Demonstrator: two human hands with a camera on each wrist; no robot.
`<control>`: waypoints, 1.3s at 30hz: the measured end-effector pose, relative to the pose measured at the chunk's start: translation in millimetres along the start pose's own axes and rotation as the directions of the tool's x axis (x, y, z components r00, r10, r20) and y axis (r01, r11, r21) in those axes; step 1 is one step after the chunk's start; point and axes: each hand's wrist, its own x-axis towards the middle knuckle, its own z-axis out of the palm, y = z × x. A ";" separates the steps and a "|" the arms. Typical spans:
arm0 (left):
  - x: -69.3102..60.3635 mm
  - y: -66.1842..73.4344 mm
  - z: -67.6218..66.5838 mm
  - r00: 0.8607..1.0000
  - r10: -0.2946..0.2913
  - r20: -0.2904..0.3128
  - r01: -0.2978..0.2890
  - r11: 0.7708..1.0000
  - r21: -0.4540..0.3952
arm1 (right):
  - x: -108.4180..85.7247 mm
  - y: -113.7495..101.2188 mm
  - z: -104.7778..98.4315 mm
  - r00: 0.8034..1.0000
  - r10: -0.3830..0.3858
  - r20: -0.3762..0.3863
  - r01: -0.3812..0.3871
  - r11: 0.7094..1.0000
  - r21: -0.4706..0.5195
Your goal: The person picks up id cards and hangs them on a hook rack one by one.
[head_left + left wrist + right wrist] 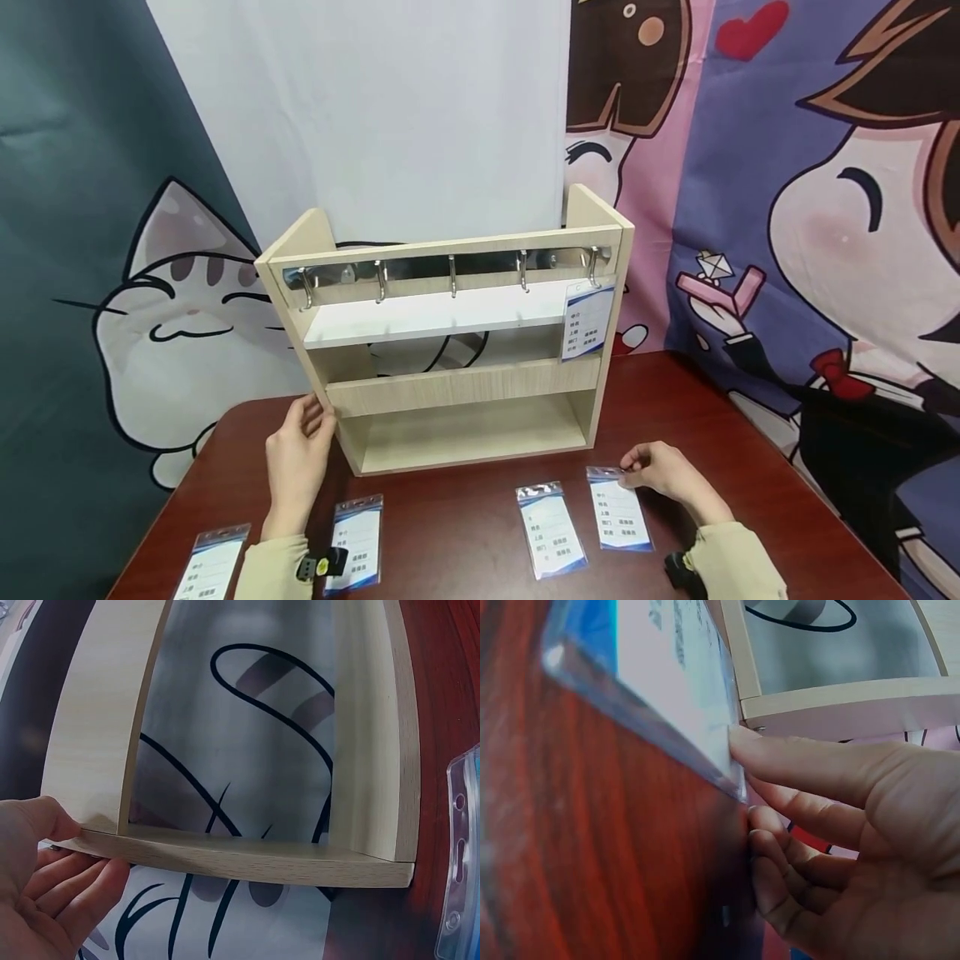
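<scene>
A pale wooden rack (461, 387) with a row of metal hooks stands on the table. The left hand (298, 450) grips its left side panel (247, 859), thumb on one face and fingers on the other, as the left wrist view shows. One badge (587, 321) in a clear sleeve hangs from the rightmost hook. At the right, the right hand (667, 475) pinches the upper right edge of a badge (619, 512) by the table; the right wrist view shows the thumb (802, 761) on this badge's sleeve (667, 667).
Another badge (551, 533) lies just left of the pinched one. Two more badges lie at the left, one (358, 542) beside the left wrist and one (210, 571) near the table's left edge. A cartoon-printed cloth (450, 117) hangs behind the dark red table (442, 525).
</scene>
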 end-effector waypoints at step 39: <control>-4.9 6.8 0.1 0.999 -0.033 0.012 0.033 0.999 -0.006 | -5.4 5.1 -6.5 0.988 -0.050 0.147 0.025 0.986 0.168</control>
